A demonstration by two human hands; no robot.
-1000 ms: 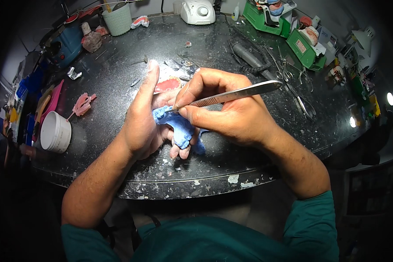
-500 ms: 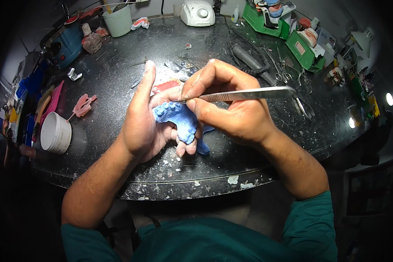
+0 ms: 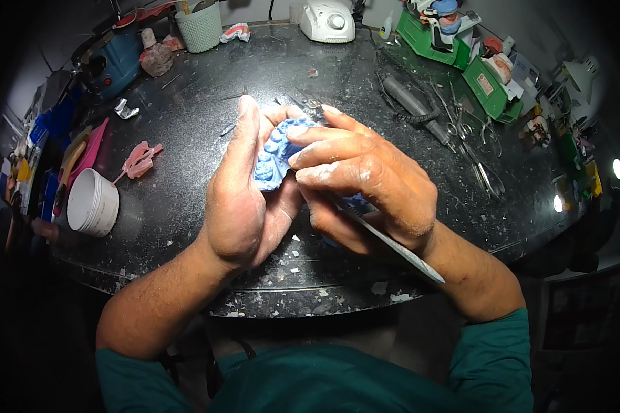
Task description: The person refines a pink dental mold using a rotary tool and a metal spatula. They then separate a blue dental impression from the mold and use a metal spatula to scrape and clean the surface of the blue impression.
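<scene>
My left hand (image 3: 238, 206) is cupped around a blue dental cast (image 3: 274, 153), thumb up along its left side and fingers behind it. The cast's row of teeth faces up and to the left. My right hand (image 3: 375, 179) reaches over from the right, its fingertips on the cast's right part and hiding much of it. Tucked under those fingers is a slim metal scalpel-like tool (image 3: 399, 251), its handle slanting down to the right past the wrist. The tool's working tip is hidden. Another bit of blue material (image 3: 355, 199) shows beneath the right hand.
On the dark worktop (image 3: 179, 144) stand a white tub (image 3: 96, 206) and a pink frame-like piece (image 3: 141, 160) at left. Scissors-like metal instruments (image 3: 465, 134) and a grey handpiece (image 3: 406, 96) lie right. A white control box (image 3: 328, 22) and green bins (image 3: 489, 86) stand farther back.
The blue cast has been turned in my left hand. My right hand has swung the tool's handle down toward me and laid its fingers on the cast. The red-and-white model behind is now hidden.
</scene>
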